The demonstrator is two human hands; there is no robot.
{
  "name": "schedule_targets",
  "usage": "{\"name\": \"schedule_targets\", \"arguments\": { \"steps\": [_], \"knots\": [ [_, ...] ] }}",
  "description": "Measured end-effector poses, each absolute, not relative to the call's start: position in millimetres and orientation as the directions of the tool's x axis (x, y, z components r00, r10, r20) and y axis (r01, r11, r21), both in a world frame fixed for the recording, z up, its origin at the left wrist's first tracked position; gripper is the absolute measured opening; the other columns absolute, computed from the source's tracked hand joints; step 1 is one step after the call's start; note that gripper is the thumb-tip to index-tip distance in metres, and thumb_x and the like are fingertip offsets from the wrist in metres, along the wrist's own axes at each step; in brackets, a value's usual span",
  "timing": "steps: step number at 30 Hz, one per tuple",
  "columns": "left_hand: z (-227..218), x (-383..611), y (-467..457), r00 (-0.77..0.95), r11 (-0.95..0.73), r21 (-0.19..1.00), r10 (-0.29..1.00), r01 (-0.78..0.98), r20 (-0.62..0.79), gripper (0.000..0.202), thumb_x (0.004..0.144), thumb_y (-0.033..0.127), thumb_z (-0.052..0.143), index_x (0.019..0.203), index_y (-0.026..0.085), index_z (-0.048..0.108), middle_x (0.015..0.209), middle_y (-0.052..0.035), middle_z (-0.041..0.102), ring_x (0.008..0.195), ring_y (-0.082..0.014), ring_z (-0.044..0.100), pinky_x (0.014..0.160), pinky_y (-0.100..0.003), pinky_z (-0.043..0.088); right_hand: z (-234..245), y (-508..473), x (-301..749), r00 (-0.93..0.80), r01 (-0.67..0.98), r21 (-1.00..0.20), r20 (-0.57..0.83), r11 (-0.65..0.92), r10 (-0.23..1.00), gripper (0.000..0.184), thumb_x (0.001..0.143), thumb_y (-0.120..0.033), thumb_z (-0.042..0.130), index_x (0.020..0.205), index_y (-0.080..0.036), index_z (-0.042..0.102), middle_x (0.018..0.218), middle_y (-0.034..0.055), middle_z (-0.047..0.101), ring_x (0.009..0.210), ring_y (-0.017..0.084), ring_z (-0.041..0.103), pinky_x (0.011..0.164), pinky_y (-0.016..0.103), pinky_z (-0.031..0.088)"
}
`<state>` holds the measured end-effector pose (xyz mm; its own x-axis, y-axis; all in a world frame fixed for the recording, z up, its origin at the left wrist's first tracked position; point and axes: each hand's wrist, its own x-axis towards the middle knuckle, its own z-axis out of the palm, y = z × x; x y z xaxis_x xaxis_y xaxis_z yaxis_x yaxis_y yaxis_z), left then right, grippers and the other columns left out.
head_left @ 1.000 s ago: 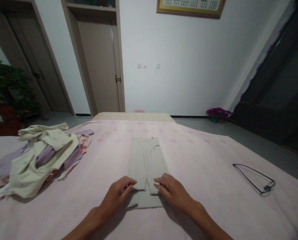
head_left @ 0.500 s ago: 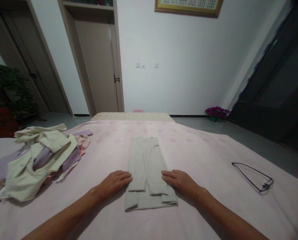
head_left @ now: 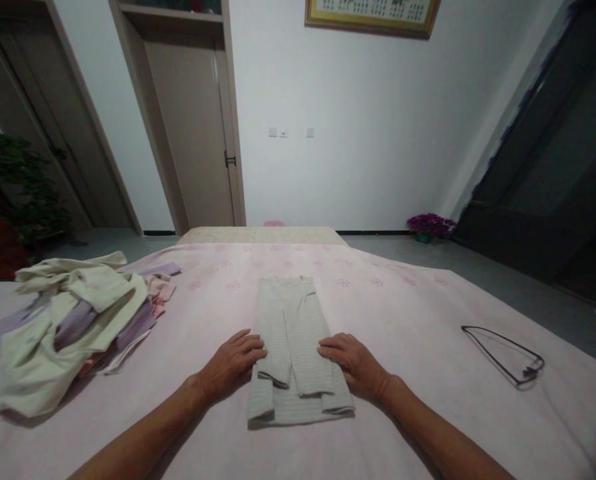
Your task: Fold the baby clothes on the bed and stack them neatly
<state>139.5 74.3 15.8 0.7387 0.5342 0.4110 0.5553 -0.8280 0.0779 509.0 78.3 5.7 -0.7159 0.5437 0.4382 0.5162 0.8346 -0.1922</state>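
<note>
Pale grey-green ribbed knit long-sleeved garment (head_left: 298, 353) flat at middle of pink-floral-cloth-covered desk (head_left: 403, 393); collar (head_left: 287, 281) toward far edge, hem (head_left: 303, 421) toward near edge. Sleeves (head_left: 311, 360) laid lengthwise over front, probably to keep within body's outline. Left hand (head_left: 235, 357) on left side, right hand (head_left: 355, 360) on right, fingers loosely extended, apparently steadying fabric; thumbs hidden, cannot tell whether either pinches. Crumpled cream, purple and pink clothes heap (head_left: 85, 320) near desk's left edge, thin black triangular hanger (head_left: 531, 373) near right edge, both apart, likely leaving working room.
</note>
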Motion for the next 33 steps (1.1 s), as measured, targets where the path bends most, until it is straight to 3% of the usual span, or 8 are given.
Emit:
{"name": "schedule_targets", "arguments": {
  "steps": [6,11,15,19,23,26,30,33],
  "knots": [
    [15,130,64,0.759,-0.885,0.140,0.455,0.445,0.466,0.021,0.098,0.022,0.047,0.118,0.023,0.054,0.115,-0.0074,0.070,0.114,-0.0173,0.062,0.113,-0.040,0.039,17,65,519,-0.735,0.473,-0.215,0.439,0.854,0.517,0.035,0.097,-0.029,0.044,0.128,-0.023,0.059,0.121,0.0110,0.068,0.109,0.025,0.057,0.093,0.044,0.045],
    [19,129,30,0.780,-0.892,0.285,0.446,0.349,0.440,0.022,0.100,0.034,0.043,0.111,0.023,0.058,0.104,-0.0101,0.070,0.100,-0.0197,0.066,0.093,-0.032,0.052,39,35,515,-0.810,0.380,-0.232,0.385,0.895,0.443,0.037,0.096,-0.031,0.042,0.128,-0.021,0.057,0.119,0.0115,0.067,0.114,0.026,0.055,0.102,0.044,0.042],
    [23,140,21,0.743,-0.821,0.442,0.541,0.362,0.395,0.027,0.099,0.037,0.041,0.102,0.021,0.062,0.091,-0.0089,0.070,0.084,-0.0187,0.065,0.079,-0.028,0.051,39,30,504,-0.826,0.306,-0.318,0.381,0.897,0.417,0.037,0.098,-0.035,0.038,0.123,-0.020,0.060,0.111,0.0123,0.069,0.105,0.024,0.060,0.097,0.042,0.046],
    [24,153,34,0.486,-0.478,0.752,0.840,0.453,0.241,0.034,0.099,0.040,0.041,0.088,0.019,0.065,0.082,-0.0044,0.068,0.076,-0.0169,0.062,0.070,-0.024,0.047,21,46,495,-0.611,0.338,-0.634,0.415,0.696,0.675,0.033,0.097,-0.041,0.047,0.113,-0.021,0.067,0.098,0.0100,0.072,0.090,0.022,0.064,0.083,0.036,0.050],
    [17,157,58,0.180,-0.139,0.925,0.980,0.353,0.079,0.042,0.092,0.052,0.047,0.084,0.015,0.066,0.079,-0.0044,0.066,0.072,-0.0181,0.058,0.063,-0.025,0.043,9,74,481,-0.253,0.286,-0.927,0.170,0.242,0.952,0.040,0.088,-0.051,0.055,0.100,-0.016,0.071,0.094,0.0098,0.072,0.086,0.024,0.063,0.073,0.033,0.049],
    [10,157,72,0.106,0.101,0.974,0.987,0.201,-0.124,0.048,0.081,0.061,0.056,0.080,0.014,0.064,0.072,-0.0037,0.062,0.065,-0.0169,0.055,0.057,-0.025,0.041,6,96,472,-0.104,0.275,-0.961,0.010,0.039,0.995,0.039,0.082,-0.049,0.057,0.088,-0.012,0.071,0.084,0.0081,0.070,0.079,0.023,0.060,0.069,0.031,0.045],
    [7,157,83,0.117,0.353,0.929,0.923,0.115,-0.366,0.061,0.063,0.072,0.066,0.087,0.016,0.062,0.072,-0.0017,0.060,0.061,-0.0172,0.056,0.055,-0.026,0.042,5,113,469,-0.075,0.259,-0.965,-0.066,-0.044,0.995,0.036,0.073,-0.046,0.063,0.083,-0.012,0.071,0.082,0.0077,0.070,0.078,0.023,0.059,0.068,0.030,0.043],
    [6,160,90,0.053,0.313,0.934,0.944,0.174,-0.326,0.066,0.063,0.078,0.063,0.085,0.016,0.062,0.071,-0.0024,0.061,0.062,-0.0185,0.057,0.055,-0.028,0.043,4,117,466,-0.055,0.246,-0.969,-0.036,-0.021,0.998,0.041,0.075,-0.053,0.063,0.084,-0.013,0.070,0.080,0.0073,0.070,0.079,0.023,0.060,0.069,0.031,0.044]
  ]
}}
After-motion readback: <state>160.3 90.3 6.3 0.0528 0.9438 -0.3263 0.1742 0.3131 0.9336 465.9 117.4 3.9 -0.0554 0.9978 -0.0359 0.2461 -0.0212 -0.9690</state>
